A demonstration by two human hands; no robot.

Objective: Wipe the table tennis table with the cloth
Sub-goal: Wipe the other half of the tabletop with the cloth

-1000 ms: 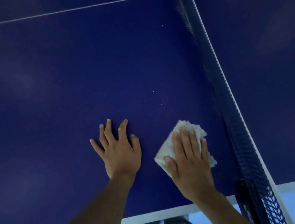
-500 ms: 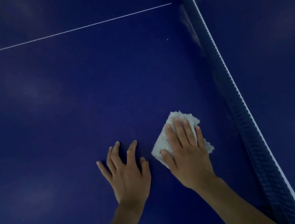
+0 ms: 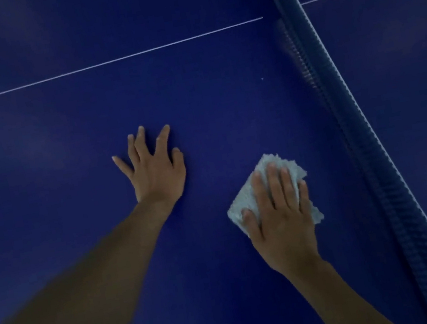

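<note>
While the cloth (image 3: pixel 243 202) lies flat on the blue bench (image 3: pixel 65 158), a little short of the net (image 3: pixel 358 137), the right hand (image 3: pixel 280 215) presses it down with straight fingers laid over most of it. The thumb rests near its left corner, and no finger is curled round it. The cloth is pale, nubbly and folded to a small pad whose edges show past the fingertips and the little finger.

The left hand (image 3: pixel 156 171) is well apart to the left, fingers spread wide and tips on the bench, holding nothing. It looks to be propping the person as they lean in.

The step in hand appears to be the wiping stroke itself, on the strip of bench beside the net. Beyond the cloth a pale speck (image 3: pixel 262 78) sits on the surface, and farther off a thin white line (image 3: pixel 105 64) crosses the bench to the net.

The next move likely calls for steady downward pressure while the pad slides forward over the speck. It should keep clear of the net so that the cloth does not snag there, and the left hand would need to shift if the reach grows.
</note>
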